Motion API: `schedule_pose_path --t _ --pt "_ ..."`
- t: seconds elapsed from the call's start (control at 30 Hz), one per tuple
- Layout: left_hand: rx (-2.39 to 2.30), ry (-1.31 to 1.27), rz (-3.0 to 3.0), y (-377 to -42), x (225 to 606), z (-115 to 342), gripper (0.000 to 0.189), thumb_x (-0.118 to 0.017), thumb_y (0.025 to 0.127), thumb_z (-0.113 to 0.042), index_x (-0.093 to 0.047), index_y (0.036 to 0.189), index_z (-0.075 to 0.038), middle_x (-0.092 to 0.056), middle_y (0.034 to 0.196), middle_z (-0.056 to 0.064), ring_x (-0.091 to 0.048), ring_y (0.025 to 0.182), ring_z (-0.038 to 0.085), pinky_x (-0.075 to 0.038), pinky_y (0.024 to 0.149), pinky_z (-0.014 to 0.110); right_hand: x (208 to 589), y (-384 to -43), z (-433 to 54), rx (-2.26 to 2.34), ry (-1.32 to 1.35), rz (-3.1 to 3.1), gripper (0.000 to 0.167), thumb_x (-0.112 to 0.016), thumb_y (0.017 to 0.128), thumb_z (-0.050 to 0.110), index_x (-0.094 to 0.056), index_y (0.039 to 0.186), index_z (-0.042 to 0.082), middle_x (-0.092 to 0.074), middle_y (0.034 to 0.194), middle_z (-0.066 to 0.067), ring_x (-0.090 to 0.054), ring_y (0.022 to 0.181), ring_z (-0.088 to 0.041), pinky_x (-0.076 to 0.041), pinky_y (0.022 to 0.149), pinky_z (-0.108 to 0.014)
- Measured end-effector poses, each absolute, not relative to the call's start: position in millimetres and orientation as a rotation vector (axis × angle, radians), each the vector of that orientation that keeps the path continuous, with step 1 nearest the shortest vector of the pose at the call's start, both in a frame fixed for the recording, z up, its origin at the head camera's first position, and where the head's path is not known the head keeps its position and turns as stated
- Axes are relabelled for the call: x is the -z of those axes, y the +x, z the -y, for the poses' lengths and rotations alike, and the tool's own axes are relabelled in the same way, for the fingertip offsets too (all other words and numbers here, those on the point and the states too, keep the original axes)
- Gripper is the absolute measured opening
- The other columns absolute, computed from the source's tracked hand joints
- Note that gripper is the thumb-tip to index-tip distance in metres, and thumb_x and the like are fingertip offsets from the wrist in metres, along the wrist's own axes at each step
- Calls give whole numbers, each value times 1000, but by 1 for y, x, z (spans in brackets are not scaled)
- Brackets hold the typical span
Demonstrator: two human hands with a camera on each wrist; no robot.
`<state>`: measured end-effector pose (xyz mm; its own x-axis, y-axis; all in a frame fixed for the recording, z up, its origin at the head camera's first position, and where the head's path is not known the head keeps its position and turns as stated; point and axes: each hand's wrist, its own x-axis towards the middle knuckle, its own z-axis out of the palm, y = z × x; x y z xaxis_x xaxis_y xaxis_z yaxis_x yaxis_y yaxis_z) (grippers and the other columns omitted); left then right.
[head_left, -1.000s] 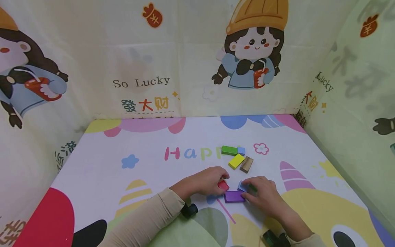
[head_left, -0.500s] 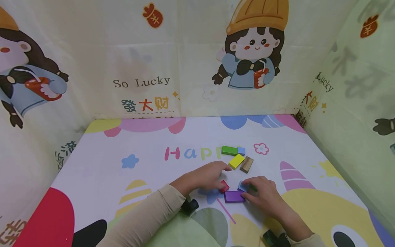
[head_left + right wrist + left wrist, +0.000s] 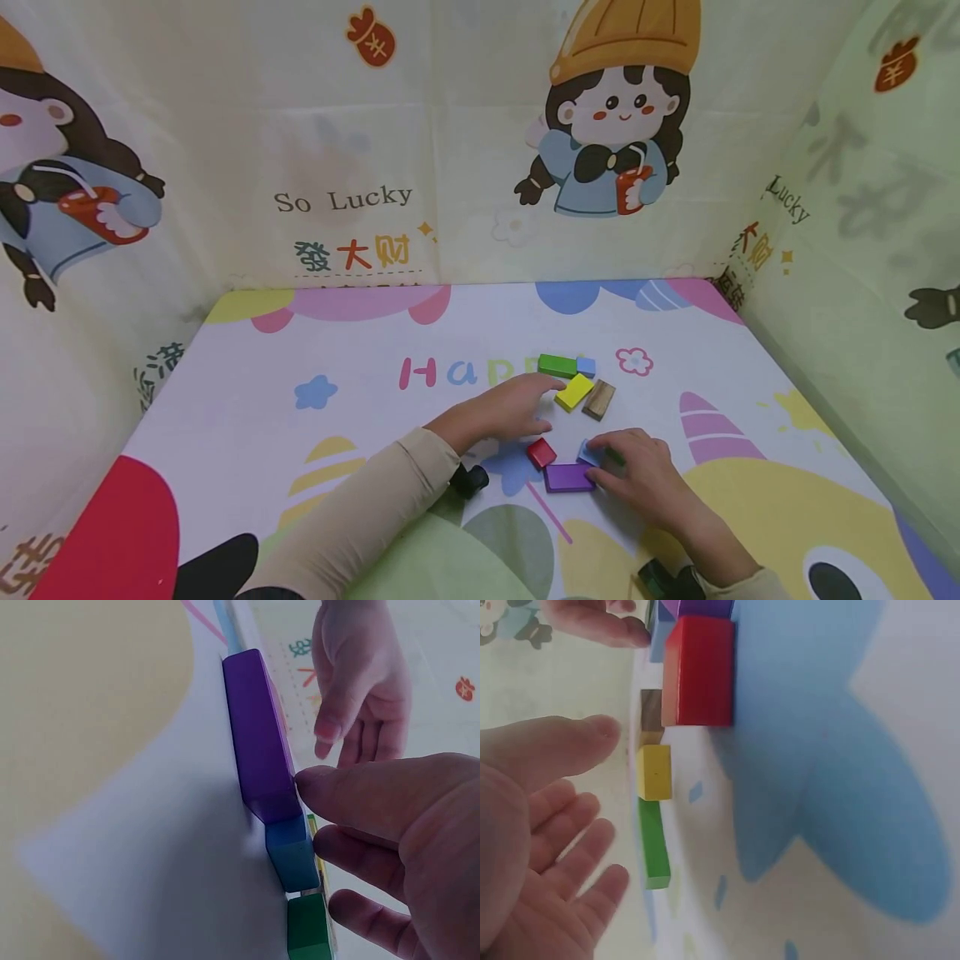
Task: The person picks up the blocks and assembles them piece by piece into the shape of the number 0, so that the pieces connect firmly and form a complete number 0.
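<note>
My left hand [image 3: 517, 407] hovers left of the yellow block [image 3: 574, 392], thumb and fingers spread around nothing. Its index fingertip overlaps that block's left edge in the head view. A red block [image 3: 697, 671] lies on the table just below the hand, its corner beside a long purple block [image 3: 568, 478]. My right hand [image 3: 641, 471] stays by the purple block's right end, thumb tip against it. The other fingertips sit at a blue block [image 3: 292, 853] and a green block [image 3: 309, 927], which line up beyond the purple one in the right wrist view. The palm side holds nothing.
Behind the left hand, a long green block [image 3: 557, 366] lies end to end with a small light-blue block [image 3: 587, 367]. A brown wooden block [image 3: 599, 400] lies right of the yellow one. Printed cloth walls [image 3: 480, 150] enclose the patterned table [image 3: 375, 333].
My left hand has let go of the red block and moved up and away toward the yellow block. The red block now lies uncovered. My right hand has stayed in place.
</note>
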<state>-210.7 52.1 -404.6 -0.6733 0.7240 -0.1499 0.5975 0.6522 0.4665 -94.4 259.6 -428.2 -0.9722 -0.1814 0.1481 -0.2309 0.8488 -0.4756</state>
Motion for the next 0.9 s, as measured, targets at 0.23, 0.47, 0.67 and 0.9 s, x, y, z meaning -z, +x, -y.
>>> schedule_pose_path --t 0.23,0.47,0.67,0.9 --pt "-604 1009 -2546 -223 410 -62 62 -71 95 -23 -45 151 -18 -44 152 -2 -38 141 16 -35 111 32 429 -95 -259 -757 338 2920 27 -85 81 19 -72 104 16 -69 107 1 -57 108 -28 -37 89 -53" --pt "-634 1049 -2549 -234 416 -74 64 -72 94 -20 -43 152 -18 -43 153 -1 -37 142 16 -33 112 32 428 -95 -260 -770 341 2913 27 -85 80 19 -72 104 16 -68 107 1 -57 107 -27 -36 90 -53" --pt "-705 1018 -2516 -239 421 -83 65 -71 95 -18 -41 152 -16 -45 151 1 -44 134 14 -36 109 29 428 -94 -261 -773 338 2919 27 -84 81 19 -72 105 16 -68 107 2 -57 108 -26 -36 90 -54" --pt "-736 979 -2495 -239 421 -87 62 -69 96 -16 -42 151 -13 -45 150 4 -49 128 15 -38 107 27 429 -94 -261 -764 325 2928 27 -85 81 20 -72 105 17 -68 108 2 -57 108 -26 -36 90 -53"
